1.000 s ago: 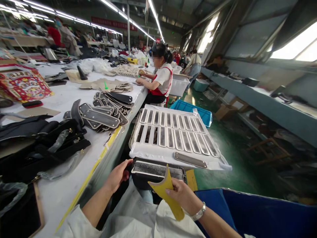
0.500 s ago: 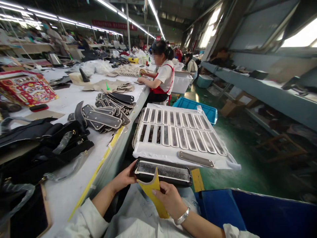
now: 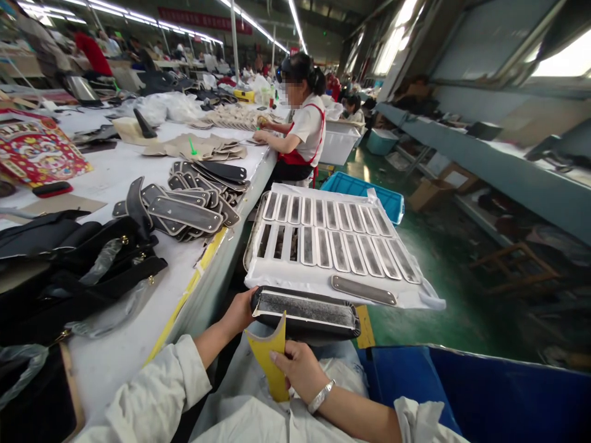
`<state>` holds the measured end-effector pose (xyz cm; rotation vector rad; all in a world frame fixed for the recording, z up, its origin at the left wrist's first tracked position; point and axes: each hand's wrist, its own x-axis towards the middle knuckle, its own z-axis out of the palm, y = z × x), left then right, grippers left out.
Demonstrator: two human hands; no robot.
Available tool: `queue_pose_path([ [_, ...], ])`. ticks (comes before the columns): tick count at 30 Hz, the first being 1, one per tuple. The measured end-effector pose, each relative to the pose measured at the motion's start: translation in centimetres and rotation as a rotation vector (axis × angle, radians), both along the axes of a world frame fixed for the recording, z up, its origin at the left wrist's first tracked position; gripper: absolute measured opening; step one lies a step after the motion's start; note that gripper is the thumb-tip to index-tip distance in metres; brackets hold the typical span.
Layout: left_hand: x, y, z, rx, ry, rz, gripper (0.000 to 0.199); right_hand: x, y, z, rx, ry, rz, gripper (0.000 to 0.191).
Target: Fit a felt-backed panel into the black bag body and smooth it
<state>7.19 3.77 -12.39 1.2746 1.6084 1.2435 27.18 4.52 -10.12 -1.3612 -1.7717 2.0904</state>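
Note:
My left hand [image 3: 240, 312] is closed on the left end of a black bag-like piece [image 3: 302, 311], whose long grey panel has a pale border and faces up. My right hand [image 3: 302, 368] pinches a yellow card [image 3: 271, 362] with a curved, notched top edge. The card's upper tip overlaps the front of the black piece in view; whether they touch I cannot tell. Just beyond, a white-covered board [image 3: 277, 277] bears rows of grey strips with white borders. One loose grey strap [image 3: 363, 290] with metal studs lies on its near edge.
At left, a long white table [image 3: 111, 344] carries a pile of grey straps [image 3: 184, 206], black bags [image 3: 92, 264] and a red printed box [image 3: 41, 147]. A blue bin [image 3: 484, 394] stands at lower right. A co-worker in a red apron [image 3: 295, 157] sits farther along the table.
My right hand and the yellow card have shifted left and slightly down in the picture. My left hand stays on the black piece, which sits a little higher in view.

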Motion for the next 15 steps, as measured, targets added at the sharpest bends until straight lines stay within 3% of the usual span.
queue_pose_path([
  [4,0.3,-1.0,0.1,0.021,-0.071,0.076,0.071,-0.8,-0.1,0.2,0.01,0.029,0.011,0.041],
  [7,0.0,-2.4,1.1,0.035,-0.172,-0.009,0.082,-1.5,-0.4,0.5,-0.065,0.028,-0.024,0.05],
  [9,-0.5,-3.1,1.8,-0.027,-0.38,-0.154,0.084,-1.8,-0.6,0.6,-0.126,0.036,-0.048,0.055],
  [12,-1.2,-3.4,1.9,-0.145,-0.883,-0.337,0.081,-2.0,-0.8,0.6,-0.204,0.04,-0.092,0.061],
  [15,-1.0,-3.1,1.1,-0.101,-1.211,-0.334,0.063,-2.1,-1.0,0.5,-0.255,0.032,-0.115,0.061],
])
